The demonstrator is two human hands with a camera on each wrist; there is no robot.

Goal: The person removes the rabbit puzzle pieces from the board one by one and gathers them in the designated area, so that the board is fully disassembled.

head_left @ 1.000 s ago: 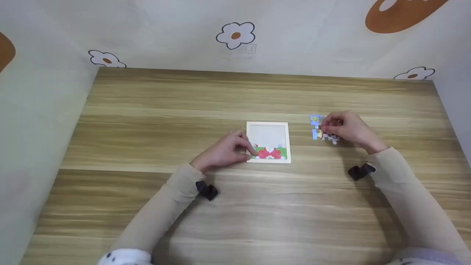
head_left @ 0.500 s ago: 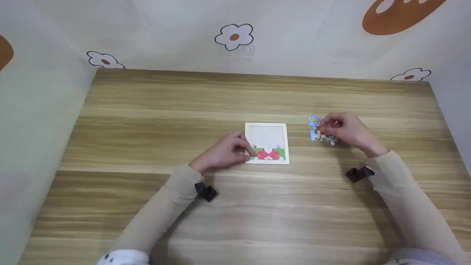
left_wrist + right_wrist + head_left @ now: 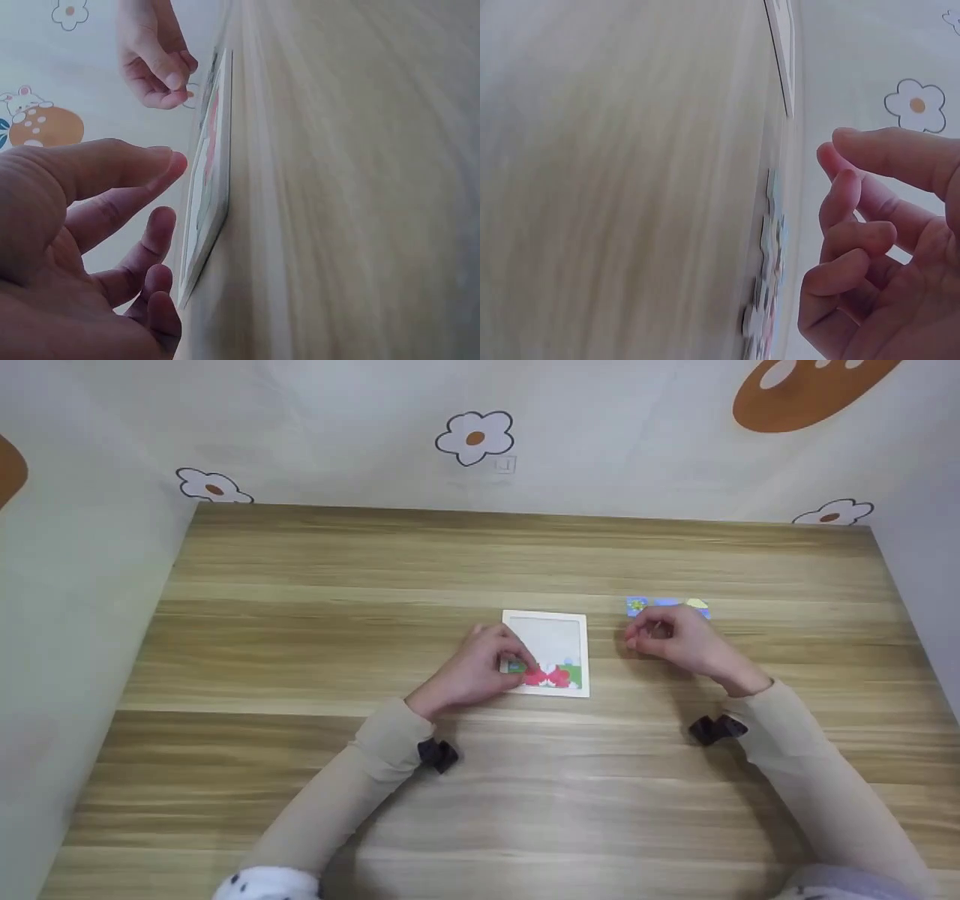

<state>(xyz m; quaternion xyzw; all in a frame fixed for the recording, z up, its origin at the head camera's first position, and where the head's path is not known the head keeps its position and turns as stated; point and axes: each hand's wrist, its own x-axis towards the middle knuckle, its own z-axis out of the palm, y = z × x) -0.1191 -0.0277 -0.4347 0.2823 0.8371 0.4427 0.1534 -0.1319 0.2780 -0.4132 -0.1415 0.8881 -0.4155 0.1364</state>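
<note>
A small puzzle tray with a pale frame [image 3: 585, 656] lies mid-table, its lower part showing red, white and green puzzle pieces [image 3: 559, 676]. My left hand [image 3: 480, 664] reaches over the tray's left side, fingertips close above the red pieces. In the left wrist view its thumb and forefinger come near each other with nothing visible between them. My right hand [image 3: 679, 641] hovers in front of and over loose puzzle pieces [image 3: 637, 606] right of the tray, partly hiding them. The right wrist view shows its fingers [image 3: 844, 244] loosely bent, thumb tip beside the forefinger tip, no piece visible there.
Loose pieces form a low cluster [image 3: 772, 255] on the wood-grain table [image 3: 337, 562]. A pale wall with printed flowers [image 3: 475, 438] rises at the table's back edge, with side walls left and right. A black wrist camera [image 3: 718, 729] sits by the right sleeve.
My right hand has moved left and toward me, uncovering more blue pieces along the back of the cluster. The left hand has shifted slightly right, further over the tray.
</note>
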